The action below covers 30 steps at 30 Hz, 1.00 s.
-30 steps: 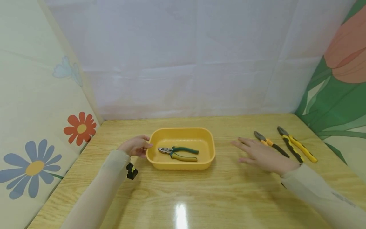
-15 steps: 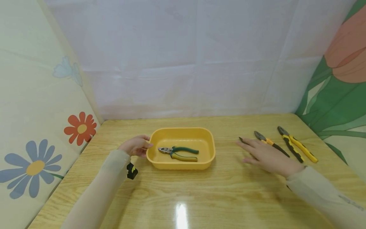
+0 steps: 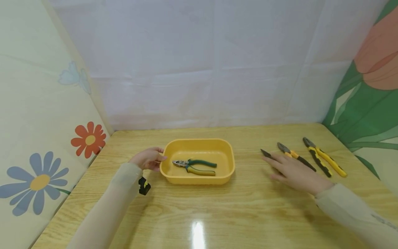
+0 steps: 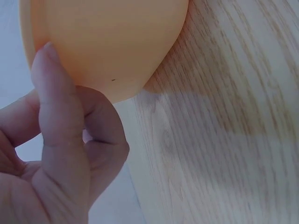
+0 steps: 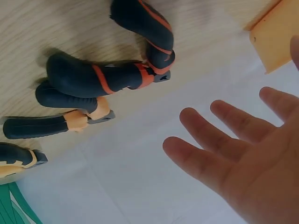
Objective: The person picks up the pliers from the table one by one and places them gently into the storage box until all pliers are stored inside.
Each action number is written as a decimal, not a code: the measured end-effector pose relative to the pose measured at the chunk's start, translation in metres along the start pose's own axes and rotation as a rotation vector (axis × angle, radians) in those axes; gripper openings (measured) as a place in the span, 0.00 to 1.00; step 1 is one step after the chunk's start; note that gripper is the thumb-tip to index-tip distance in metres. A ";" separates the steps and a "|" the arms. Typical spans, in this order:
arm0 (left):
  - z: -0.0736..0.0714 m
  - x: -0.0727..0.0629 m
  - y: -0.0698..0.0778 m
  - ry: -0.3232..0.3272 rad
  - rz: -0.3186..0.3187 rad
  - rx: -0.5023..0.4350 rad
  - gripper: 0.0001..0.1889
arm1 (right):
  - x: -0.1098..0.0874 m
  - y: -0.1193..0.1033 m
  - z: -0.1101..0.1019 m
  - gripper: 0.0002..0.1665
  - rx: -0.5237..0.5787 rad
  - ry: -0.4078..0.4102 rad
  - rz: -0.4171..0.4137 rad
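Booth-like indoor setup: wood-grain table point(image 3: 248, 214), white cloth point(image 3: 192, 69) (flowered panels point(image 3: 31, 103) alongside)

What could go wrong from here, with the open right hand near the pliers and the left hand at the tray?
The right hand may bump the middle pliers if it goes for the nearest pliers, since their handles lie close together. The left hand holds the tray at one end only, so a tug could turn it and make the pliers inside slide.
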<state>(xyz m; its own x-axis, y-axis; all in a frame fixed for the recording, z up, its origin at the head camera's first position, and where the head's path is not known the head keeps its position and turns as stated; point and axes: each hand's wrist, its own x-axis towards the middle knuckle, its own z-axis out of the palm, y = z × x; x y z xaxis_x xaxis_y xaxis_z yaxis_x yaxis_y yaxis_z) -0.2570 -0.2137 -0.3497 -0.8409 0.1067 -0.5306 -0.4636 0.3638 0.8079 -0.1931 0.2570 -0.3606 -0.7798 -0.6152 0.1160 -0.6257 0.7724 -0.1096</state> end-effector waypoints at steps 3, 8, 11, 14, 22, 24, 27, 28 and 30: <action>0.001 -0.001 0.000 -0.004 0.002 -0.003 0.20 | -0.002 0.004 0.003 0.36 -0.004 -0.010 0.015; 0.000 -0.001 0.001 -0.001 -0.002 -0.008 0.20 | -0.005 0.013 0.011 0.35 -0.058 0.016 -0.027; 0.000 -0.001 0.001 -0.004 0.001 -0.013 0.20 | -0.008 0.019 0.016 0.35 -0.067 0.029 -0.036; 0.000 0.000 0.001 -0.001 -0.001 -0.016 0.20 | -0.009 0.024 0.021 0.35 -0.112 0.056 -0.075; -0.001 0.001 -0.001 -0.006 0.003 -0.016 0.19 | -0.012 0.029 0.029 0.37 -0.157 0.079 -0.087; -0.001 0.000 0.000 -0.008 0.006 -0.012 0.19 | -0.012 0.029 0.029 0.36 -0.140 0.060 -0.057; -0.001 0.000 -0.001 -0.006 0.009 -0.012 0.18 | -0.012 0.031 0.031 0.36 -0.134 0.066 -0.047; -0.001 0.001 -0.001 -0.006 0.008 -0.014 0.18 | -0.012 0.032 0.032 0.36 -0.136 0.075 -0.052; -0.001 0.001 -0.001 -0.008 0.006 -0.018 0.18 | -0.012 0.035 0.033 0.35 -0.134 0.085 -0.059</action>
<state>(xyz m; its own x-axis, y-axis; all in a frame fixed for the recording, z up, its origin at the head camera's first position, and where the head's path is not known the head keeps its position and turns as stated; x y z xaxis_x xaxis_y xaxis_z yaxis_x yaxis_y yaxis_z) -0.2575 -0.2144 -0.3507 -0.8414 0.1162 -0.5278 -0.4636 0.3466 0.8154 -0.2058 0.2860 -0.3988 -0.7335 -0.6490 0.2020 -0.6575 0.7528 0.0315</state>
